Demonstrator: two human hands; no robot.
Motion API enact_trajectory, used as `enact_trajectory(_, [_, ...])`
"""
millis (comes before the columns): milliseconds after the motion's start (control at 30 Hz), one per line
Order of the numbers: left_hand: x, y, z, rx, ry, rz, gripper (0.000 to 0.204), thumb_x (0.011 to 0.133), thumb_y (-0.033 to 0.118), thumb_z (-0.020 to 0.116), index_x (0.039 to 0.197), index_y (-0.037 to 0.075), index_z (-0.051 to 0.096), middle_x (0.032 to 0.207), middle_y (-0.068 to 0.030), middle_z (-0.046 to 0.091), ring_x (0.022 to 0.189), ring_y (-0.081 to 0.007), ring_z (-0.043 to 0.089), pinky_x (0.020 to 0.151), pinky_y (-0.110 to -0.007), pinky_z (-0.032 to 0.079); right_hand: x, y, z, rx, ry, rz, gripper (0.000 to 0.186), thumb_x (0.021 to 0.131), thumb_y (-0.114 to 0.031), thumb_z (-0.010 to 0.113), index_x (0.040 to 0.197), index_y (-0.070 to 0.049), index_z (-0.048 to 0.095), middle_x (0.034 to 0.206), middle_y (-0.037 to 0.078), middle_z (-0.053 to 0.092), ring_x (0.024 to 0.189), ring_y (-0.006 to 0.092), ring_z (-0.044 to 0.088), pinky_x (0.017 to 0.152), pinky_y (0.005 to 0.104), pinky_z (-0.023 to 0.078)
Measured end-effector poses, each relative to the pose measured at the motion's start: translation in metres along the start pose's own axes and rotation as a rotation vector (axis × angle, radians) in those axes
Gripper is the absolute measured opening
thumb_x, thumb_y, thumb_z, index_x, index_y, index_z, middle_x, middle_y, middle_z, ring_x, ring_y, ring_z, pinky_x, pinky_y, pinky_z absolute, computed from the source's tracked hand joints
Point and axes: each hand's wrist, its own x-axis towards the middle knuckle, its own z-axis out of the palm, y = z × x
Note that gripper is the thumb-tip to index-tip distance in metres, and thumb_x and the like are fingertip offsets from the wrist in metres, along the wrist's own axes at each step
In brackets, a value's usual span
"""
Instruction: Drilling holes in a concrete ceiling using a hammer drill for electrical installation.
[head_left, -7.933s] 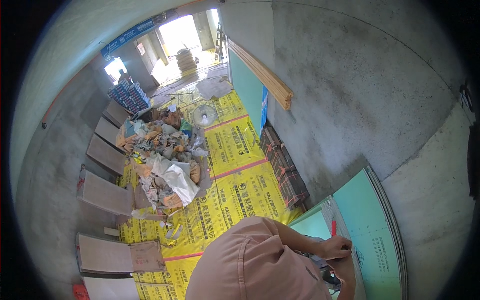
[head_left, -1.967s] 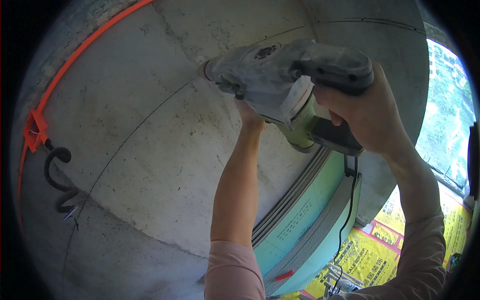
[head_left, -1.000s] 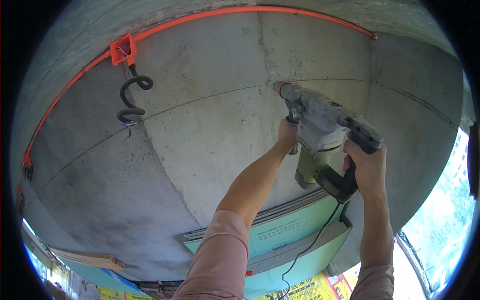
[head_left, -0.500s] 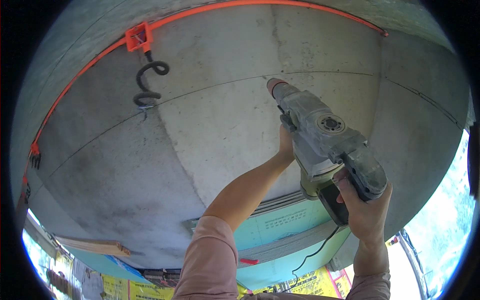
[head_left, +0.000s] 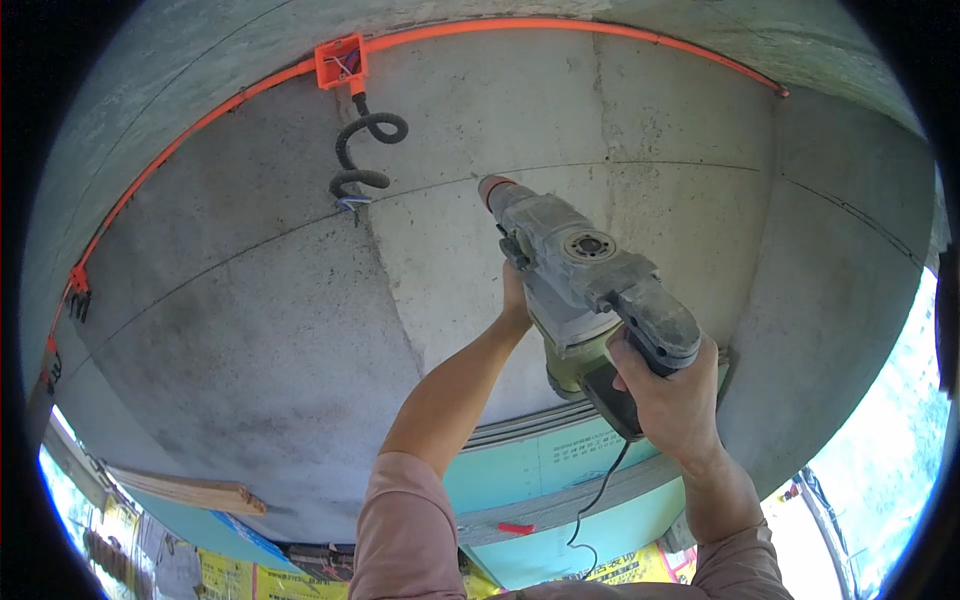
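A dusty grey-green rotary hammer drill (head_left: 575, 245) is held up in both hands, its reddish chuck (head_left: 492, 191) pointing up and left at the dark line on the concrete. My right hand (head_left: 668, 395) is wrapped round the black rear handle. My left hand (head_left: 515, 295) grips the drill's far side behind the chuck; its fingers are largely hidden by the body. From the base of the handle a black power cord (head_left: 600, 500) hangs down. Whether a bit in the chuck touches the concrete is too unclear to tell.
A grey concrete wall (head_left: 300, 330) fills the view. Along its top runs an orange conduit (head_left: 480, 27) with a junction box (head_left: 341, 62) and dangling black corrugated hose (head_left: 362, 180). Green boards (head_left: 530, 470) lean below, near a wooden plank (head_left: 185, 490) and red object (head_left: 516, 528).
The drill and both hands have moved left in the view and slightly down. The wall and conduit have shifted right and down as the view turned. Both hands keep their hold.
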Motion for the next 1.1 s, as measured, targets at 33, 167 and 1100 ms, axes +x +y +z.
enact_trajectory(33, [0.001,0.004,-0.005,-0.002,-0.012,-0.004,0.036,0.1,0.03,0.05,0.124,0.004,0.058,0.117,-0.0083,0.064,0.102,-0.0209,0.063,0.09,-0.037,0.052,-0.001,-0.004,0.005,0.012,-0.003,0.004,0.017,0.083,-0.006,0.068,0.095,0.004,0.062,0.081,0.008,0.068,0.075,0.0118,0.06,0.071,0.0296,0.051])
enact_trajectory(167, [0.002,0.01,-0.024,-0.042,-0.023,-0.04,0.039,0.099,0.032,0.05,0.126,0.004,0.057,0.12,-0.0087,0.064,0.103,-0.0212,0.063,0.09,-0.036,0.052,0.002,-0.006,0.016,-0.008,-0.05,0.018,0.018,0.084,-0.006,0.069,0.097,0.005,0.062,0.081,0.009,0.068,0.076,0.0117,0.06,0.072,0.0299,0.051])
enact_trajectory(1100, [-0.015,0.028,0.015,0.061,0.068,-0.071,0.021,0.09,0.013,0.058,0.103,0.0,0.068,0.101,-0.0039,0.069,0.087,-0.0135,0.059,0.079,-0.033,0.049,-0.001,-0.033,0.035,-0.075,-0.004,-0.035,0.014,0.086,-0.009,0.065,0.085,0.004,0.062,0.068,0.003,0.061,0.057,0.009,0.059,0.053,0.0263,0.048])
